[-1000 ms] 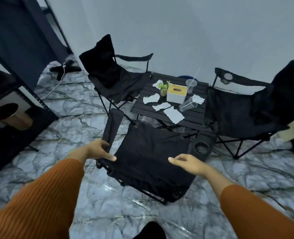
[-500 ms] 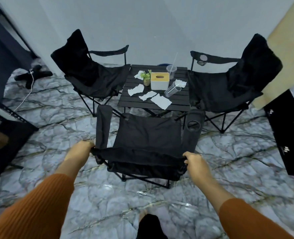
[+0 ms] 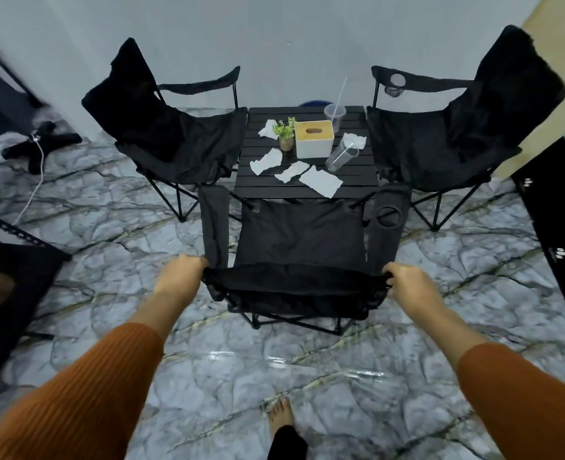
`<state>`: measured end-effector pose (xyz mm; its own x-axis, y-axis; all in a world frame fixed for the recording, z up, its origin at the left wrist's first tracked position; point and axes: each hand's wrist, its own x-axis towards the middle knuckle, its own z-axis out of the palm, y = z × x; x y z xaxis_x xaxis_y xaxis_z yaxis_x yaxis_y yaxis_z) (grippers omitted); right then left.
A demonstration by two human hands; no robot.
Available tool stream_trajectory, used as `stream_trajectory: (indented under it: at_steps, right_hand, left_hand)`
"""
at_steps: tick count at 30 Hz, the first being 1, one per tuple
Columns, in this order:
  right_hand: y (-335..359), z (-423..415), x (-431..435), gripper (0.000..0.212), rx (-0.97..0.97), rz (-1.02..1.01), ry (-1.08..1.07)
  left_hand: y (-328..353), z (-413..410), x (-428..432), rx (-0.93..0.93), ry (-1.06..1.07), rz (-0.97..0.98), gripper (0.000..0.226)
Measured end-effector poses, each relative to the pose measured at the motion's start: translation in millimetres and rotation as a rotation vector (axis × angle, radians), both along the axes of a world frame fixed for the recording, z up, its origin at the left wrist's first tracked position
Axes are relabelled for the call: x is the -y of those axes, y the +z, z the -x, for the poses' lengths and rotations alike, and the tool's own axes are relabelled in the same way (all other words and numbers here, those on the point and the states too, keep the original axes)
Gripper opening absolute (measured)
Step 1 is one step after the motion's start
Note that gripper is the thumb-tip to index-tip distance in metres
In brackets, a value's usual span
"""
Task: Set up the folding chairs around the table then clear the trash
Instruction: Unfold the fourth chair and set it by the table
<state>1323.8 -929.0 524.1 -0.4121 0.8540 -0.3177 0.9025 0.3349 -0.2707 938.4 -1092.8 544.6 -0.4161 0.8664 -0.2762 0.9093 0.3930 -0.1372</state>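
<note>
The left hand (image 3: 182,272) and the right hand (image 3: 407,283) each grasp one top corner of the near chair's (image 3: 299,240) backrest. This chair stands at the near side of the table (image 3: 307,187). Torn papers (image 3: 321,181) and two plastic cups (image 3: 341,156) lie on the table, with one chair (image 3: 168,134) at its left and one (image 3: 457,134) at its right.

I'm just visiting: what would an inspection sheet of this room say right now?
Surface: black slatted table on grey marble floor.
Job's things: three black folding chairs; nearest chair at table's front edge.
Clutter: torn white paper scraps, tipped clear cup, upright cup with straw.
Grippers: left hand and right hand grip nearest chair's backrest.
Cables: white cord on floor.
Surroundings: white tissue box, small potted plant.
</note>
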Motion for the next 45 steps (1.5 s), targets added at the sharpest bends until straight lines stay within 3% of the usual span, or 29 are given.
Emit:
stream_trajectory:
  at_steps: [4, 8, 14, 19, 23, 30, 34, 39, 45]
  right_hand:
    - [10.8, -6.2, 9.4, 0.022, 0.093, 0.02, -0.02]
    - [18.9, -8.4, 15.4, 0.014, 0.044, 0.019, 0.147]
    - [38.6, 2.0, -7.3, 0.017, 0.186, 0.368, 0.183]
    - [71.6, 25.8, -46.7, 0.053, -0.042, 0.678, 0.061]
    - [61.9, 59.1, -90.4, 0.044, -0.205, 0.598, -0.072]
    - [-66.1, 146.0, -166.1, 0.051, -0.271, 0.462, -0.164]
    - [-177.2, 171.4, -173.9, 0.063, -0.084, 0.356, -0.118]
    - [-292.3, 167.4, -179.3, 0.078, 0.128, 0.19, 0.014]
    - [-375.1, 137.5, -191.3, 0.1, 0.4, 0.371, 0.136]
  left_hand:
    - [8.2, -11.6, 11.6, 0.094, -0.072, 0.053, 0.02]
    - [13.5, 3.0, 21.7, 0.227, -0.224, 0.136, 0.02]
    - [31.3, 12.2, -0.8, 0.422, -0.286, 0.365, 0.017]
    - [48.1, 30.3, -57.4, 0.536, -0.17, 0.4, 0.044]
    - [41.1, 36.5, -124.7, 0.493, -0.053, 0.239, 0.036]
    - [-91.9, 27.9, -221.2, 0.514, 0.058, 0.255, 0.055]
    - [-200.0, 20.4, -244.8, 0.471, 0.037, 0.351, 0.068]
    - [-319.1, 27.5, -258.5, 0.281, -0.072, 0.405, 0.08]
    - [-406.2, 51.9, -259.5, 0.236, -0.03, 0.49, 0.094]
